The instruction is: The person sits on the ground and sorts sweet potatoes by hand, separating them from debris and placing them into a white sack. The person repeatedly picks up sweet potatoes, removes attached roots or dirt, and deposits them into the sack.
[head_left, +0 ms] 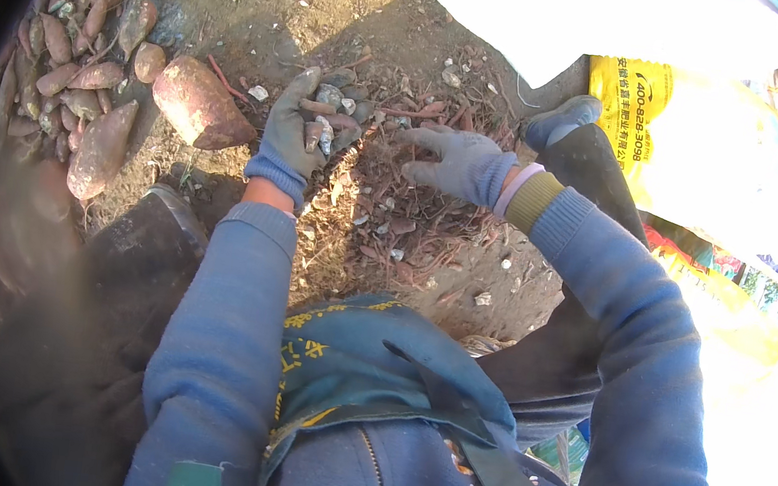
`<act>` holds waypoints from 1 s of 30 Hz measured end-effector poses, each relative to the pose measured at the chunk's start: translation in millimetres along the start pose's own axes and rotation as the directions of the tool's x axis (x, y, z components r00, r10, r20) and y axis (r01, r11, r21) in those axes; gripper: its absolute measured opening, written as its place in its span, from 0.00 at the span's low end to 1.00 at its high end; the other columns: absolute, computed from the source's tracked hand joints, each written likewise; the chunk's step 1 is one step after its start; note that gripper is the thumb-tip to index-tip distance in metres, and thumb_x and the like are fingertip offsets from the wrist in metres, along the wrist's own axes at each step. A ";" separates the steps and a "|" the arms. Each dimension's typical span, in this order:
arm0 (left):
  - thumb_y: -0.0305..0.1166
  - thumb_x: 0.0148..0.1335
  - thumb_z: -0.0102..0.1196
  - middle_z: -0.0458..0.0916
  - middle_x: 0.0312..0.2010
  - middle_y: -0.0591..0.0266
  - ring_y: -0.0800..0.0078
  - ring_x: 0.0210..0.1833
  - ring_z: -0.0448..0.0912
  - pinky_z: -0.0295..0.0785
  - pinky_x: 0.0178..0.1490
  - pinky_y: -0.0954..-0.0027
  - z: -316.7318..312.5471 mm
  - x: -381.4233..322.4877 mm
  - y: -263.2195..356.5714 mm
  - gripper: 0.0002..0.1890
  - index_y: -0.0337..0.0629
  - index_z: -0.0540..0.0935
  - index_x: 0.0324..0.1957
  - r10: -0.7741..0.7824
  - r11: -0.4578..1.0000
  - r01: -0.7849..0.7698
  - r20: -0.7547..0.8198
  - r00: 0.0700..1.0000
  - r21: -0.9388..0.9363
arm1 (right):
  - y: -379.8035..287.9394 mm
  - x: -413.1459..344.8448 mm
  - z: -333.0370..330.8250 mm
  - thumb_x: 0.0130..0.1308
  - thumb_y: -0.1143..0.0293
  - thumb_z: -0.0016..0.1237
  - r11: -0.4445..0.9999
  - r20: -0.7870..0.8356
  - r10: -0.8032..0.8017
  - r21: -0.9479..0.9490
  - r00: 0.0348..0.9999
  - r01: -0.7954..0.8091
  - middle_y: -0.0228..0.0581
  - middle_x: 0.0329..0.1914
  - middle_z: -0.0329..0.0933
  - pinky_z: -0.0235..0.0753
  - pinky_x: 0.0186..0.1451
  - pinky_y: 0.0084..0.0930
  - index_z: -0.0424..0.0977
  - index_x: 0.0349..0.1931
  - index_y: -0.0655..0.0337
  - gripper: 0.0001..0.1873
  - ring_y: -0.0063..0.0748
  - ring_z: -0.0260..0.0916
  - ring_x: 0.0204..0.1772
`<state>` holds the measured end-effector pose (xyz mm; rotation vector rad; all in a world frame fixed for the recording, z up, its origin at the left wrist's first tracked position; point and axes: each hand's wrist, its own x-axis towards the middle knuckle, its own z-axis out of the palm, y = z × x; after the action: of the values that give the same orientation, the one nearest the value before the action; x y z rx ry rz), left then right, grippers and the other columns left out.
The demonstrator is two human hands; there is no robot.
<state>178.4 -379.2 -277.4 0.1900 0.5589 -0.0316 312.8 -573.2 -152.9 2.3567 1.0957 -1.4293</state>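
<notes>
My left hand [289,132], in a grey work glove with a blue cuff, is cupped around several small stubs that look like sweet potato pieces [313,133]. A pale, whitish bit [327,139] lies among them; which bits rest in the palm and which on the ground behind is hard to tell. To the right, my right hand [453,162], gloved alike, has its fingers apart and nothing visible in them. It hovers over or touches a heap of thin roots and scraps [393,207] on the soil. A large sweet potato [202,103] sits just left of my left hand.
A pile of sweet potatoes [82,74] covers the ground at the left. A bright white sheet or sack [519,11] lies at the top right, near a yellow printed bag [623,111] bearing writing. My shoe [560,122] and bent legs flank the root heap.
</notes>
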 end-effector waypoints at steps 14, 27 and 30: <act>0.52 0.71 0.45 0.82 0.50 0.45 0.51 0.51 0.83 0.85 0.40 0.60 -1.6 5.0 -1.7 0.27 0.37 0.77 0.56 0.011 0.996 -0.011 0.008 1.000 0.088 | 58.0 73.4 -54.5 0.66 0.50 0.52 0.923 -0.306 0.382 0.173 0.872 -0.344 0.42 0.44 0.82 0.76 0.55 0.36 0.80 0.52 0.62 0.25 0.39 0.79 0.48; 0.49 0.72 0.46 0.82 0.45 0.44 0.55 0.43 0.86 0.87 0.33 0.64 10.9 2.3 -5.0 0.26 0.34 0.77 0.55 0.036 0.999 -0.036 0.045 0.998 0.004 | 18.0 69.1 -13.5 0.64 0.60 0.54 0.961 -0.266 0.124 -0.210 0.956 -0.183 0.45 0.53 0.79 0.74 0.62 0.37 0.78 0.51 0.56 0.17 0.46 0.77 0.57; 0.50 0.72 0.45 0.80 0.51 0.40 0.49 0.50 0.83 0.86 0.38 0.62 8.3 5.2 -5.4 0.27 0.35 0.76 0.57 0.013 1.000 -0.012 0.094 0.996 -0.013 | 27.6 65.1 1.1 0.64 0.62 0.54 0.959 -0.216 0.238 -0.105 0.947 -0.265 0.45 0.59 0.76 0.72 0.64 0.38 0.78 0.52 0.52 0.17 0.48 0.74 0.61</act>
<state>186.8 -385.9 -274.2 0.1787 0.4642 -0.0246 347.9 -560.9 -213.0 2.4780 0.8617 -1.0181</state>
